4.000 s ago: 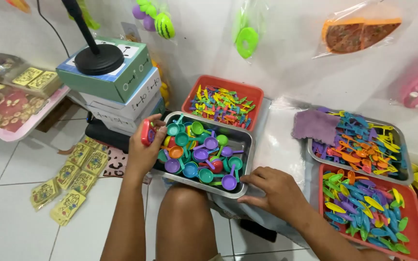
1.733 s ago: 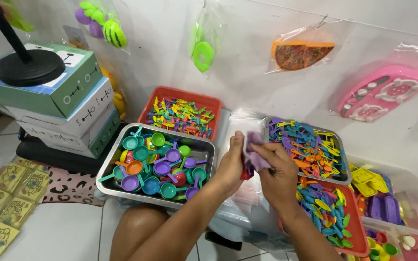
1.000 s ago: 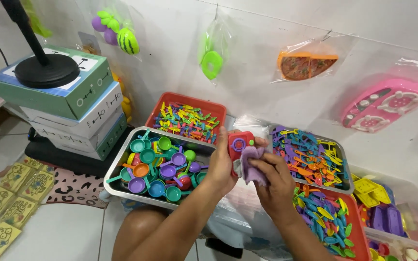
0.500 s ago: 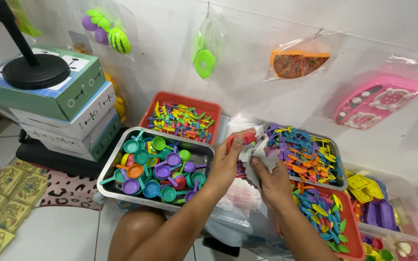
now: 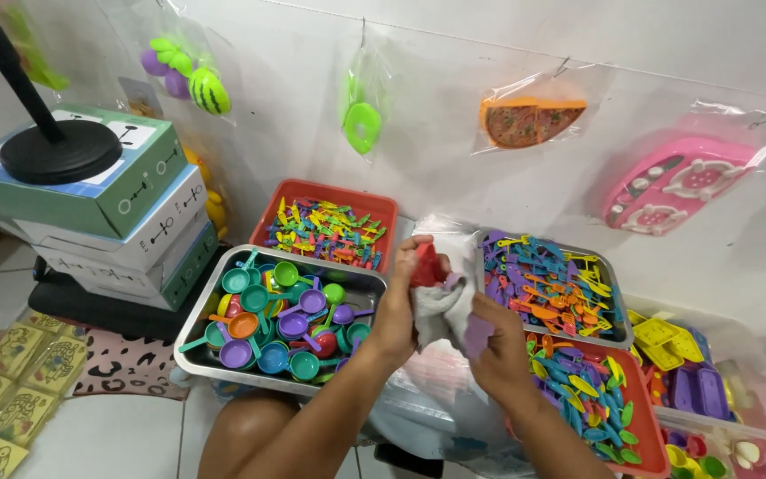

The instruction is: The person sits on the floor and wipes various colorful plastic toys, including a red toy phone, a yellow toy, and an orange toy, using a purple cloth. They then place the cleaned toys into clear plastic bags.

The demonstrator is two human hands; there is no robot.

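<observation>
My left hand [image 5: 398,302] holds a small red toy piece [image 5: 427,266] at its fingertips, above a clear plastic bag [image 5: 449,244]. A grey-purple cloth [image 5: 449,315] is pinched in my right hand [image 5: 498,350] and pressed against the red piece. Both hands meet between the metal tray [image 5: 201,359] of small coloured toy pans and the metal tray [image 5: 618,333] of coloured toy cutlery. My knee [image 5: 250,435] shows below the pan tray.
A red tray [image 5: 330,197] of small coloured pieces sits behind the pans. Another red tray [image 5: 653,448] of cutlery lies at the right. Stacked boxes [image 5: 135,213] with a black stand base [image 5: 59,151] are on the left. Bagged toys [image 5: 534,120] hang on the wall. Yellow card packs [image 5: 11,390] lie on the floor.
My left hand left the pan tray with the red piece and rose to meet my right hand, which took up the cloth. Both hands now work the cloth on the piece.
</observation>
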